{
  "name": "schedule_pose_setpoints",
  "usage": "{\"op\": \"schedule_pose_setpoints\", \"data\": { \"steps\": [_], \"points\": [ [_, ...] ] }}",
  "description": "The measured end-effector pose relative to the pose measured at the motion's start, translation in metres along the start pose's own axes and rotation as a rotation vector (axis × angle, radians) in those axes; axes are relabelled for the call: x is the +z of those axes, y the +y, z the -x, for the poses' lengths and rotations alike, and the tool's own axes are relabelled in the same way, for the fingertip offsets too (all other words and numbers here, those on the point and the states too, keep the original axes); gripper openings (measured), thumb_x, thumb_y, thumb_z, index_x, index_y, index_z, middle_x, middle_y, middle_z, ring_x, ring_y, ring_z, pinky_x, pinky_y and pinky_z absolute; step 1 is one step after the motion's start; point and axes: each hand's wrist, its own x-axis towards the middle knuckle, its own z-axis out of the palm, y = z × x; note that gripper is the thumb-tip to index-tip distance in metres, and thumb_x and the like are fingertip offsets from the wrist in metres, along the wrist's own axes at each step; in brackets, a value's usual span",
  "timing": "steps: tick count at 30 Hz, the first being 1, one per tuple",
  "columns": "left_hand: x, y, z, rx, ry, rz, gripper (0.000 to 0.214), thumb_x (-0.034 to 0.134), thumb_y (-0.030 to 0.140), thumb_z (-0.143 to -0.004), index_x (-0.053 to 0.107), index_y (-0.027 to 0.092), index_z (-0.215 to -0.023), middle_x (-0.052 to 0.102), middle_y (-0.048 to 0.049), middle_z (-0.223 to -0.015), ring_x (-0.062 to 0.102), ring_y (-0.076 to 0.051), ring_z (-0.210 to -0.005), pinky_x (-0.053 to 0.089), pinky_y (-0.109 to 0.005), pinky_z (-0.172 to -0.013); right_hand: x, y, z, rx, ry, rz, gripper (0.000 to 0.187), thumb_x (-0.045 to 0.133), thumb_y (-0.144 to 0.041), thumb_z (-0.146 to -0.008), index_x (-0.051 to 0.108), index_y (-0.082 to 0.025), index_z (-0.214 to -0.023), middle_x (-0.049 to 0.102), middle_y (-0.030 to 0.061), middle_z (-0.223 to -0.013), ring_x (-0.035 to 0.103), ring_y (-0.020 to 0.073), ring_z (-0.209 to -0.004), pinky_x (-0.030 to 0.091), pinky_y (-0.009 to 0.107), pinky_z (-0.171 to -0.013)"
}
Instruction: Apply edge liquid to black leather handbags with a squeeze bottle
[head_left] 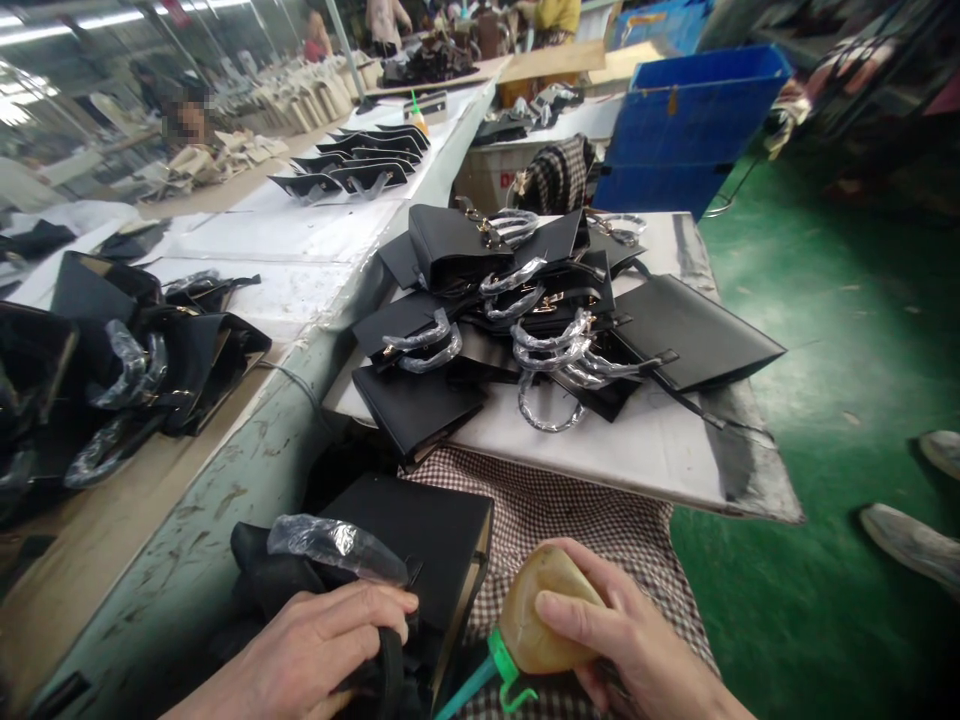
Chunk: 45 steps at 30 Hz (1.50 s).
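Observation:
My left hand is closed over the top edge and strap of a black handbag on my lap; its plastic-wrapped handle lies just above my fingers. My right hand grips a yellowish squeeze bottle with a green cap and teal nozzle. The nozzle points down and left toward the bag's open side. A checked cloth covers my lap beneath both.
A white board ahead carries a pile of black handbags with wrapped handles. More bags lie on the long bench at left. Blue crates stand behind. Another person's shoes rest on the green floor at right.

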Motion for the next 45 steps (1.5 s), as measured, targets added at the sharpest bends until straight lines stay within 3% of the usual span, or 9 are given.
{"op": "schedule_pose_setpoints", "data": {
  "steps": [8, 15, 19, 21, 25, 27, 32, 38, 45],
  "points": [
    [-0.006, 0.000, -0.001, -0.017, -0.034, 0.062, 0.045, 0.055, -0.006, -0.084, 0.059, 0.024, -0.117, 0.074, 0.0019, -0.125, 0.060, -0.007, -0.138, 0.037, -0.007, -0.116, -0.002, -0.001, 0.004, 0.014, -0.003, 0.068, 0.049, 0.083, -0.057, -0.083, 0.063, -0.021, -0.111, 0.064, -0.0035, -0.078, 0.045, 0.0065, -0.049, 0.037, 0.014, -0.038],
    [-0.007, 0.000, -0.003, -0.022, -0.012, 0.098, 0.041, 0.056, -0.005, -0.088, 0.058, 0.024, -0.116, 0.074, 0.0007, -0.123, 0.063, -0.010, -0.135, 0.040, -0.011, -0.116, 0.001, -0.019, 0.012, -0.032, 0.185, 0.248, 0.052, 0.080, -0.057, -0.083, 0.063, -0.025, -0.121, 0.064, -0.0027, -0.077, 0.047, 0.0108, -0.051, 0.034, 0.022, -0.043],
    [-0.004, 0.000, -0.002, -0.033, 0.016, 0.100, 0.041, 0.057, -0.005, -0.087, 0.058, 0.025, -0.115, 0.074, 0.0021, -0.122, 0.062, -0.008, -0.135, 0.037, -0.008, -0.117, 0.010, -0.027, 0.020, -0.099, 0.249, 0.315, 0.044, 0.083, -0.050, -0.079, 0.068, -0.029, -0.115, 0.074, 0.0017, -0.092, 0.065, 0.0225, -0.076, 0.052, 0.030, -0.062],
    [-0.002, 0.001, -0.002, -0.029, 0.032, 0.086, 0.044, 0.056, -0.005, -0.086, 0.059, 0.026, -0.117, 0.075, 0.0025, -0.125, 0.062, -0.006, -0.135, 0.034, -0.006, -0.116, 0.013, -0.028, 0.023, -0.091, 0.242, 0.291, 0.045, 0.086, -0.048, -0.076, 0.070, -0.030, -0.113, 0.076, 0.0015, -0.093, 0.067, 0.0260, -0.087, 0.054, 0.032, -0.071],
    [-0.002, 0.000, -0.002, -0.040, 0.003, 0.073, 0.042, 0.060, -0.004, -0.086, 0.059, 0.025, -0.116, 0.075, 0.0025, -0.124, 0.063, -0.008, -0.134, 0.039, -0.007, -0.114, 0.011, -0.021, 0.021, 0.049, 0.149, 0.201, 0.055, 0.085, -0.059, -0.075, 0.067, -0.029, -0.117, 0.071, -0.0001, -0.087, 0.053, 0.0145, -0.061, 0.039, 0.023, -0.048],
    [-0.004, 0.000, -0.003, -0.032, -0.017, 0.076, 0.037, 0.061, -0.001, -0.089, 0.059, 0.025, -0.115, 0.075, 0.0010, -0.123, 0.064, -0.010, -0.134, 0.042, -0.009, -0.114, 0.007, -0.018, 0.017, 0.049, 0.125, 0.184, 0.056, 0.083, -0.061, -0.078, 0.064, -0.027, -0.119, 0.068, -0.0014, -0.084, 0.046, 0.0107, -0.055, 0.034, 0.021, -0.044],
    [-0.009, -0.001, -0.003, -0.031, -0.016, 0.063, 0.040, 0.059, -0.004, -0.088, 0.058, 0.024, -0.117, 0.075, -0.0010, -0.126, 0.064, -0.010, -0.134, 0.043, -0.010, -0.114, -0.004, -0.018, 0.006, -0.082, 0.216, 0.292, 0.051, 0.077, -0.057, -0.084, 0.062, -0.024, -0.120, 0.063, -0.0032, -0.076, 0.048, 0.0130, -0.055, 0.039, 0.024, -0.045],
    [-0.005, -0.005, -0.001, 0.007, 0.105, 0.082, 0.047, 0.054, -0.004, -0.082, 0.060, 0.025, -0.118, 0.077, -0.0026, -0.126, 0.069, -0.012, -0.127, 0.048, -0.013, -0.111, -0.022, -0.013, -0.006, -0.140, 0.411, 0.368, 0.056, 0.076, -0.060, -0.085, 0.058, -0.023, -0.123, 0.067, -0.0018, -0.077, 0.049, 0.0154, -0.055, 0.040, 0.027, -0.046],
    [0.017, -0.011, 0.002, -0.072, 0.186, 0.124, 0.037, 0.053, -0.004, -0.083, 0.057, 0.026, -0.103, 0.076, -0.0003, -0.109, 0.072, -0.016, -0.121, 0.054, -0.018, -0.105, -0.025, -0.002, -0.008, -0.131, 0.361, 0.276, 0.058, 0.075, -0.061, -0.086, 0.058, -0.021, -0.124, 0.067, -0.0010, -0.080, 0.049, 0.0134, -0.053, 0.040, 0.027, -0.046]
  ]
}}
